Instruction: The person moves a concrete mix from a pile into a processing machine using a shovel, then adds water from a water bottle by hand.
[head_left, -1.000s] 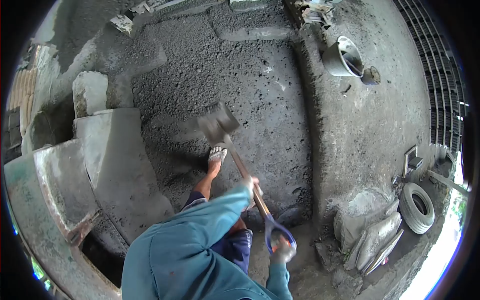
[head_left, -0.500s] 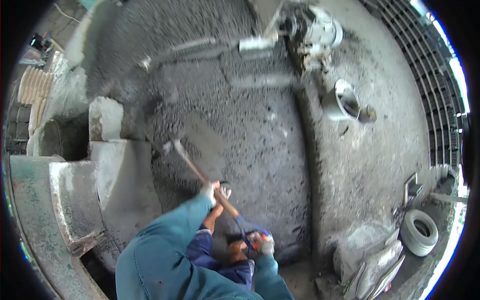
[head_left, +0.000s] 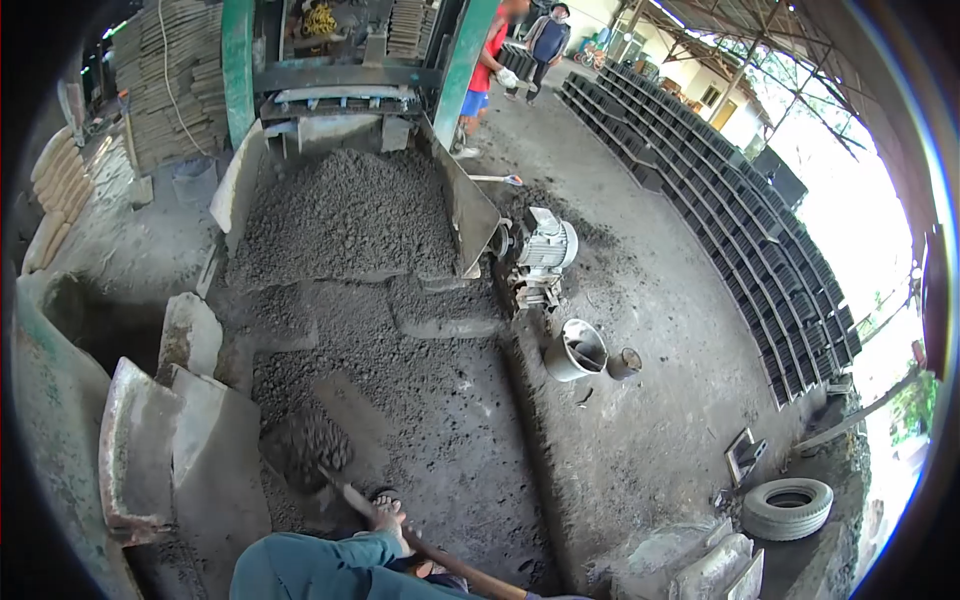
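Hands: my left hand (head_left: 390,520) is wrapped round the shovel (head_left: 400,535) at lower centre, right one's out of frame, blade loaded, with most of the gravel pile (head_left: 345,215) left to shift.

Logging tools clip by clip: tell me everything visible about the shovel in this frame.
The shovel lies tilted, blade up-left, handle running down-right out of the frame's bottom edge. The blade is heaped with dark, clumpy grey mix and sits beside a grey slab, over the loose mix on the floor. The shaft looks like brown wood. The left hand, in a teal sleeve, grips the shaft partway along. The grip end and the right hand are out of view.
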